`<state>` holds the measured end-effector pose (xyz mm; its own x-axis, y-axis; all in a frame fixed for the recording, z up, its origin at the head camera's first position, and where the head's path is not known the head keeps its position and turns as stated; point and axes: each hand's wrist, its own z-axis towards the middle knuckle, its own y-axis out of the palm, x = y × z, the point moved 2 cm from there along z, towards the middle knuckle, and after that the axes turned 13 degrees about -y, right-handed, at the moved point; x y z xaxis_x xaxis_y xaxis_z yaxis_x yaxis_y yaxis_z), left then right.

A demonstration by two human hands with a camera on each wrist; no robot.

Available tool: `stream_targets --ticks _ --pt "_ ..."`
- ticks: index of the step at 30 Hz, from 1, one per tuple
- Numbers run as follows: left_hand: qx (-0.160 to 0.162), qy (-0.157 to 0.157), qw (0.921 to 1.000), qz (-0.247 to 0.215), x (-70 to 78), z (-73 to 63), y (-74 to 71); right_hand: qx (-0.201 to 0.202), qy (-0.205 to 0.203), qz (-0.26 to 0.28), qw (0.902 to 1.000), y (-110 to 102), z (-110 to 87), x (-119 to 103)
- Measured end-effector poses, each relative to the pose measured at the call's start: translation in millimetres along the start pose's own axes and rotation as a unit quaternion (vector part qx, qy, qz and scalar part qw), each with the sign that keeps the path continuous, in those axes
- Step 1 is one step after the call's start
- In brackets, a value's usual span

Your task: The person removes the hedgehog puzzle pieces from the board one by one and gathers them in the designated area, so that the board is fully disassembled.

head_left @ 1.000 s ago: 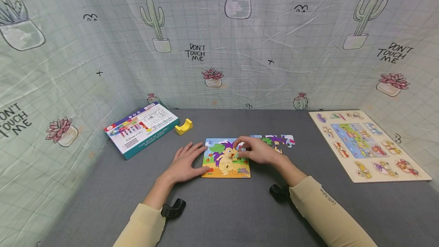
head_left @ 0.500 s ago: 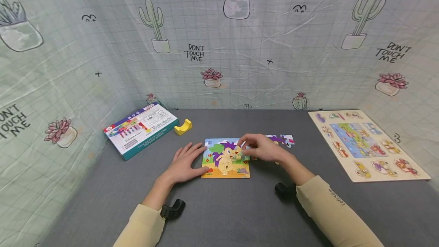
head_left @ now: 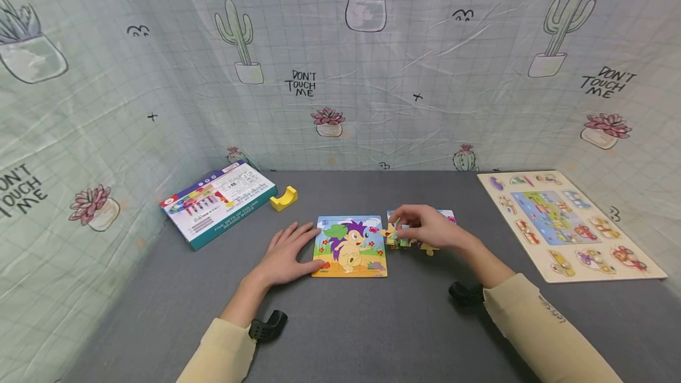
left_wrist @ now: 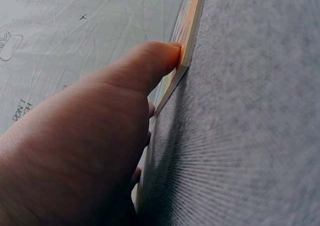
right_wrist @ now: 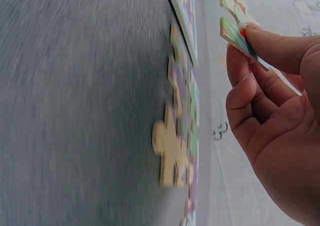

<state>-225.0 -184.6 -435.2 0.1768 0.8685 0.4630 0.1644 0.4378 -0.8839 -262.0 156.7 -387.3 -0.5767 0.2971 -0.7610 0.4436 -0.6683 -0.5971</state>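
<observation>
My left hand (head_left: 287, 255) lies with its fingers spread at the left side of a hedgehog puzzle board (head_left: 350, 247). Its thumb rests on the lower left corner, also visible in the left wrist view, where the board's edge (left_wrist: 192, 33) shows. Just right of the board, my right hand (head_left: 428, 228) pinches a puzzle piece (right_wrist: 235, 32) between thumb and fingers. That piece is green and blue with a red spot, held up off the table. Under the right hand lie several loose puzzle pieces (head_left: 428, 249), partly hidden by it; one (right_wrist: 172, 153) shows a bare wood face.
A flat box (head_left: 219, 201) lies at the back left, a yellow curved block (head_left: 284, 199) beside it. At the right is a large wooden peg puzzle board (head_left: 532, 265). A printed curtain (head_left: 383, 123) stands behind the grey table (head_left: 351, 336).
My right hand has moved right, from over the hedgehog board to above the loose pieces, with the puzzle piece in its fingers. My left hand has stayed at the board's left side.
</observation>
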Motion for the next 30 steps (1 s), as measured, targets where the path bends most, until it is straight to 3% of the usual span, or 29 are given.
stream_targets --ticks 19,30 --pt "0.004 0.005 1.0 0.003 -0.5 1.3 1.7 -0.003 0.023 -0.055 0.9982 -41.8 -45.9 20.4" --pt "0.009 0.007 0.9999 -0.001 -0.4 -0.3 1.1 -0.006 0.047 -0.046 0.9978 -56.2 -68.4 30.8"
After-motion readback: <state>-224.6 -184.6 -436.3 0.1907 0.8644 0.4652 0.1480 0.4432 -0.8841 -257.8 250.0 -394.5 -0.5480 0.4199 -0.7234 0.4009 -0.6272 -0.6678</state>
